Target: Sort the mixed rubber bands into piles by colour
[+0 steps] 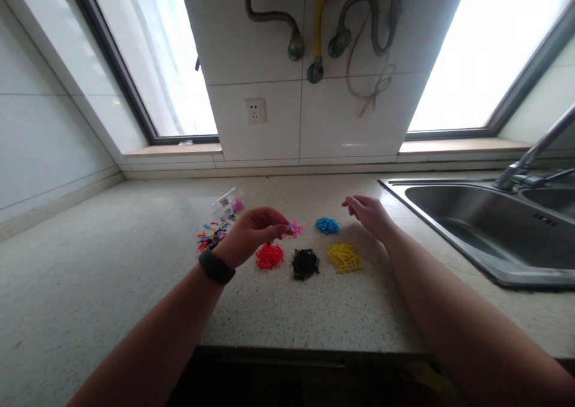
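Observation:
My left hand (258,230), with a dark band on its wrist, is closed in a pinch beside a small pink pile of rubber bands (295,228). A bluish speck shows at its fingertips, too small to make out. My right hand (366,212) hovers right of the blue rubber bands (327,225), thumb and forefinger pressed together; I cannot see anything between them. Nearer me lie the red rubber bands (269,257), the black rubber bands (306,264) and the yellow rubber bands (344,257). Mixed coloured bands (211,234) are partly hidden behind my left hand.
A clear plastic bag (224,200) with a pink item lies behind the mixed bands. The speckled counter (135,263) runs to a tiled wall with a socket (255,111). At the right is a steel sink (458,215) with a faucet (516,170).

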`<state>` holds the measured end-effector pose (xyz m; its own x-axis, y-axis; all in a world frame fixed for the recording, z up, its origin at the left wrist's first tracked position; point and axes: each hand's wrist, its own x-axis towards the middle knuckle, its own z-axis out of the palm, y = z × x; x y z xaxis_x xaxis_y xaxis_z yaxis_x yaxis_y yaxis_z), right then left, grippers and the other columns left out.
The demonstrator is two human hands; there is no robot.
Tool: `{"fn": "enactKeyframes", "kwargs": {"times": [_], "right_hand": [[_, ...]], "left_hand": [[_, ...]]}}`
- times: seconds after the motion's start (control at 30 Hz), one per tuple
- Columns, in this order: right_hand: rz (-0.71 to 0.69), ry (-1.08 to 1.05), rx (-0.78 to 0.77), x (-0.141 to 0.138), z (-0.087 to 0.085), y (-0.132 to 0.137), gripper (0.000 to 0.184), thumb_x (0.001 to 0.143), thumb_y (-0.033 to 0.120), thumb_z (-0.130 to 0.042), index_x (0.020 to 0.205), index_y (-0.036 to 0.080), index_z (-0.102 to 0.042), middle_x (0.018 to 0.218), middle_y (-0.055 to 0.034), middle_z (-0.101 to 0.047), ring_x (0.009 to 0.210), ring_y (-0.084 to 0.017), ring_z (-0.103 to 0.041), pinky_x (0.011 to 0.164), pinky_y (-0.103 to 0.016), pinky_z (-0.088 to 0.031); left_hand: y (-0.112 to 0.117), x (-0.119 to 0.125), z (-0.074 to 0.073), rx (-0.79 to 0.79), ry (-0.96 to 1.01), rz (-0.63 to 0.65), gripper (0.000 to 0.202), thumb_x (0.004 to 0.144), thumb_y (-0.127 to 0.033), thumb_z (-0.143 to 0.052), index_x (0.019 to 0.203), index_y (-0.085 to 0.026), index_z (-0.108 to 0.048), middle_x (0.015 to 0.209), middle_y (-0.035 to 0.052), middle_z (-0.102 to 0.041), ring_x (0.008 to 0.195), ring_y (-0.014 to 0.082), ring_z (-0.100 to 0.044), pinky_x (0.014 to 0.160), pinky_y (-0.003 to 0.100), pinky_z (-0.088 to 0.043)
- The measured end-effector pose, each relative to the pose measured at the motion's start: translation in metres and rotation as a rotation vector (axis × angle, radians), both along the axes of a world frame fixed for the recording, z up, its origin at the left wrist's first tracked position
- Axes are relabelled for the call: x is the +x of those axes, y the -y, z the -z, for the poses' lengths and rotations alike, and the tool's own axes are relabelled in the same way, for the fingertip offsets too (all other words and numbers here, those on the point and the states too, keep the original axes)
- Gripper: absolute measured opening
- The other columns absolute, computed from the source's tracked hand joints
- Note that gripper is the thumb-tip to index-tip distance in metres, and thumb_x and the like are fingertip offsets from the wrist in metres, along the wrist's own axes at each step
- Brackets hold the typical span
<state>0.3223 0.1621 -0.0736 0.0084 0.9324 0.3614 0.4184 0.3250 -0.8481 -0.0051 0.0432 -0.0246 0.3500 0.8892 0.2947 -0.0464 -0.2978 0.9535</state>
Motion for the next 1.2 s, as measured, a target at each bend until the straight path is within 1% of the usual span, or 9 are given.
{"fn": "enactKeyframes", "kwargs": {"times": [0.17, 0.4, 0.63, 0.77, 0.87, 1.0, 1.1, 1.2], "right_hand": [[-0.009, 0.013, -0.003, 0.000, 0.001, -0.001, 0.043, 0.085, 0.055, -0.058, 0.080, 0.015, -0.074, 0.060, -0.0012, -0.057, 0.048, -0.011, -0.039, 0.046, -0.027, -0.028], [-0.013, 0.002, -0.029, -0.002, 0.002, -0.001, 0.043, 0.085, 0.054, -0.058, 0.081, 0.015, -0.074, 0.060, -0.0005, -0.056, 0.047, -0.010, -0.037, 0.045, -0.027, -0.026], [-0.009, 0.023, -0.026, -0.002, 0.002, 0.000, 0.043, 0.085, 0.055, -0.057, 0.081, 0.015, -0.074, 0.060, -0.0008, -0.056, 0.048, -0.011, -0.038, 0.046, -0.027, -0.027], [-0.016, 0.039, -0.031, -0.003, 0.000, 0.002, 0.044, 0.085, 0.055, -0.056, 0.081, 0.016, -0.074, 0.060, -0.0008, -0.057, 0.048, -0.011, -0.037, 0.046, -0.027, -0.027], [-0.013, 0.058, -0.037, -0.002, 0.000, 0.000, 0.045, 0.085, 0.056, -0.055, 0.080, 0.015, -0.074, 0.060, -0.0009, -0.057, 0.047, -0.010, -0.036, 0.045, -0.026, -0.026], [-0.031, 0.090, -0.037, 0.000, 0.004, -0.006, 0.048, 0.085, 0.058, -0.053, 0.080, 0.015, -0.074, 0.060, -0.0011, -0.058, 0.047, -0.010, -0.037, 0.045, -0.026, -0.027], [-0.048, 0.093, -0.035, 0.001, 0.006, -0.010, 0.048, 0.085, 0.059, -0.053, 0.081, 0.015, -0.073, 0.061, -0.0012, -0.059, 0.047, -0.010, -0.038, 0.046, -0.025, -0.028], [-0.055, 0.101, -0.036, 0.002, 0.006, -0.011, 0.048, 0.085, 0.059, -0.052, 0.080, 0.016, -0.073, 0.060, -0.0010, -0.059, 0.047, -0.011, -0.039, 0.046, -0.025, -0.029]], "left_hand": [[0.004, 0.002, -0.005, -0.004, -0.015, 0.043, 0.028, 0.076, -0.034, -0.082, 0.096, -0.015, -0.074, 0.091, 0.0089, -0.078, 0.074, 0.0127, -0.071, 0.059, 0.020, -0.054], [0.006, 0.005, -0.005, 0.001, 0.001, 0.069, 0.022, 0.077, -0.032, -0.081, 0.090, -0.015, -0.075, 0.088, 0.0079, -0.078, 0.072, 0.0111, -0.070, 0.060, 0.018, -0.054], [0.007, 0.006, -0.005, 0.002, 0.010, 0.044, 0.022, 0.075, -0.032, -0.082, 0.088, -0.016, -0.075, 0.085, 0.0069, -0.077, 0.070, 0.0109, -0.069, 0.059, 0.019, -0.053], [0.008, 0.011, -0.006, 0.034, -0.027, -0.011, 0.019, 0.075, -0.030, -0.081, 0.085, -0.016, -0.075, 0.081, 0.0056, -0.076, 0.065, 0.0092, -0.064, 0.057, 0.019, -0.050], [0.008, 0.017, -0.011, 0.077, -0.120, -0.037, 0.019, 0.077, -0.031, -0.079, 0.086, -0.015, -0.075, 0.079, 0.0055, -0.075, 0.064, 0.0094, -0.063, 0.057, 0.020, -0.048], [-0.004, 0.029, -0.021, 0.187, -0.376, -0.018, 0.024, 0.081, -0.037, -0.076, 0.091, -0.015, -0.077, 0.074, 0.0051, -0.073, 0.061, 0.0098, -0.059, 0.052, 0.020, -0.043], [-0.025, 0.040, -0.026, 0.297, -0.558, 0.018, 0.024, 0.084, -0.037, -0.072, 0.093, -0.016, -0.078, 0.073, 0.0049, -0.072, 0.062, 0.0115, -0.060, 0.055, 0.022, -0.044], [-0.052, 0.055, -0.022, 0.410, -0.694, 0.006, 0.022, 0.085, -0.034, -0.069, 0.093, -0.016, -0.078, 0.079, 0.0070, -0.075, 0.069, 0.0152, -0.065, 0.061, 0.025, -0.047]]}}
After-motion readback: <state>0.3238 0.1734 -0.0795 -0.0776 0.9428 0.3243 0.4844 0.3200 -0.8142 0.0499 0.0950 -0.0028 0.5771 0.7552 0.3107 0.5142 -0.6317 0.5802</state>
